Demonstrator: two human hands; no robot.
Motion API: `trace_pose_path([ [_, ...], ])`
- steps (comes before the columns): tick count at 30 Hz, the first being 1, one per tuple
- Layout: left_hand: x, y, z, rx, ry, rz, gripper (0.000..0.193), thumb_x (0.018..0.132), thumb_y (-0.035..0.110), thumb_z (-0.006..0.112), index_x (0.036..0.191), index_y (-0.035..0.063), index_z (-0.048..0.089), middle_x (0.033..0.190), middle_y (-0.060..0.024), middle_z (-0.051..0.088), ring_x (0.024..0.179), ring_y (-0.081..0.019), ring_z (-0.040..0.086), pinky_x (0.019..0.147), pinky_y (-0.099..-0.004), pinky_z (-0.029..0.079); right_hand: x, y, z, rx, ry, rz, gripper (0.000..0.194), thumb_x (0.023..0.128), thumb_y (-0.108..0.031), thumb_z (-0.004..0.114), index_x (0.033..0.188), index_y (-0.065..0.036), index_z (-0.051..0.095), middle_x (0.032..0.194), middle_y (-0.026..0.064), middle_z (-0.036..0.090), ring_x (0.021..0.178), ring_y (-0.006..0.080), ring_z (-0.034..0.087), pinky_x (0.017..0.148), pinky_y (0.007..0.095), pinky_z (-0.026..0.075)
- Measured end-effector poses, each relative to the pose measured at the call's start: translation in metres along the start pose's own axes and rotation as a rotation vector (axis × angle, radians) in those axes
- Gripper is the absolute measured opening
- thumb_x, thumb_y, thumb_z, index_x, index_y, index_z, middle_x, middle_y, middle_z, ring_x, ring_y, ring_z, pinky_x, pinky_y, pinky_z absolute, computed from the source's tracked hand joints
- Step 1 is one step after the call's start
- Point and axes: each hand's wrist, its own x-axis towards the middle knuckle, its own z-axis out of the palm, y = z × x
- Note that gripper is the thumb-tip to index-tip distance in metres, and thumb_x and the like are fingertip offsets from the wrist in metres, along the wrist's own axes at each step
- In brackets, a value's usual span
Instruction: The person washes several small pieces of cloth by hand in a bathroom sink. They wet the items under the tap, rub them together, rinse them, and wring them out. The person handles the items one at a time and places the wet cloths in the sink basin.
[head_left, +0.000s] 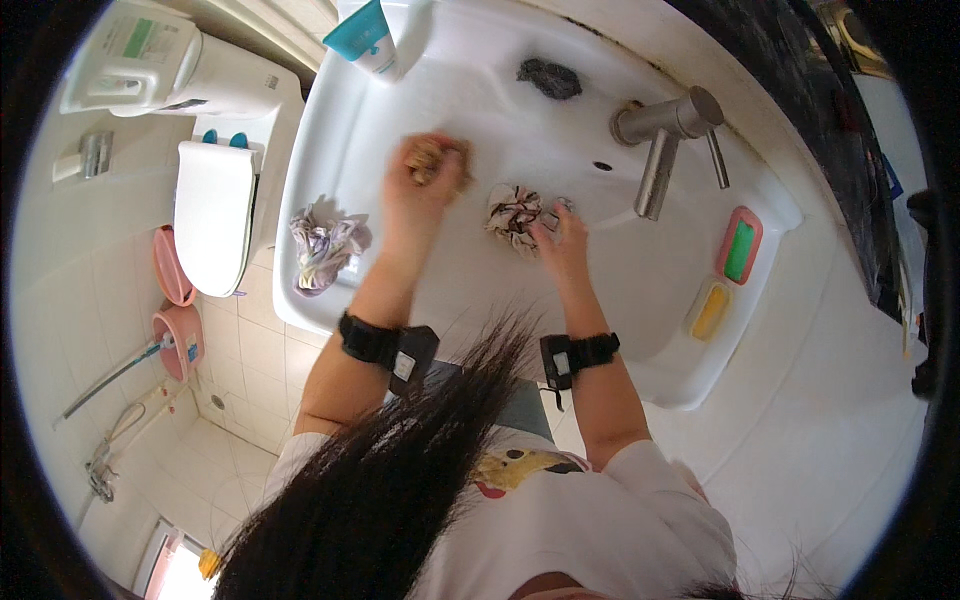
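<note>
My left hand (421, 187) is raised over the left part of the white washbasin (450, 292), its fingers closed around a yellowish-brown bunched fabric piece (424, 160). Motion blurs both hand and fabric. In the middle of the basin lies a cream scrunchie with dark and pinkish markings (513, 217). At its right edge is my right hand (564, 238), fingers apart, with one fingertip touching or almost touching the fabric. Near these fingertips a metal drain fitting (564, 203) partly shows. A crumpled lavender-and-white fabric piece (322, 247) rests on the basin's left ledge.
A dark scrunchie (550, 79) lies at the basin's back, left of the metal faucet (660, 135). A teal-and-white tube (369, 41) stands at the back left corner. Pink (739, 246) and pale (709, 309) soap dishes sit on the right rim. A toilet (217, 214) is at left.
</note>
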Motion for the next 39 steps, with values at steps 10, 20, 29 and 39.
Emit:
trace_pose_path([
  [10, 0.020, 0.002, -0.038, 1.211, 0.168, 0.330, 0.067, 0.065, 0.039, 0.076, 0.125, 0.0274, 0.050, 0.144, -0.0161, 0.016, 0.132, -0.0431, 0.010, 0.094, -0.0707, 0.014, -0.002, 0.005, 0.015, -0.306, 0.011, -0.083, 0.046, 0.081, -0.013, 0.059, 0.123, -0.004, 0.043, 0.113, 0.0191, 0.048, 0.107, 0.0329, 0.047, 0.084, 0.0442, 0.044],
  [20, -0.043, -0.070, 0.100, -0.796, -0.607, -0.908, 0.061, 0.085, 0.048, 0.055, 0.130, 0.0112, 0.036, 0.125, -0.0105, 0.046, 0.112, -0.0256, 0.047, 0.088, -0.0393, 0.044, -0.028, -0.031, -0.061, 1.325, -0.012, 0.182, 0.024, 0.089, -0.012, 0.041, 0.112, -0.006, 0.044, 0.099, 0.0064, 0.053, 0.074, 0.0146, 0.053, 0.059, 0.0273, 0.044],
  [29, -0.044, -0.098, 0.128, -0.133, -0.842, -0.579, 0.040, 0.087, 0.025, 0.056, 0.120, 0.0039, 0.047, 0.102, -0.0110, 0.060, 0.081, -0.0207, 0.061, 0.069, -0.0345, 0.051, -0.015, 0.017, -0.081, 0.211, 0.351, 0.041, 0.025, 0.090, -0.017, 0.050, 0.111, -0.003, 0.054, 0.098, 0.0115, 0.057, 0.087, 0.0235, 0.057, 0.068, 0.0318, 0.048],
  [39, -0.002, -0.133, 0.150, 0.542, -0.296, -0.099, 0.025, 0.077, 0.020, 0.064, 0.093, 0.0021, 0.058, 0.082, -0.0146, 0.063, 0.076, -0.0320, 0.060, 0.068, -0.0382, 0.048, -0.021, 0.029, -0.094, 0.088, 0.341, -0.234, 0.019, 0.086, -0.009, 0.057, 0.103, -0.003, 0.061, 0.107, 0.0123, 0.056, 0.089, 0.0217, 0.058, 0.076, 0.0292, 0.048],
])
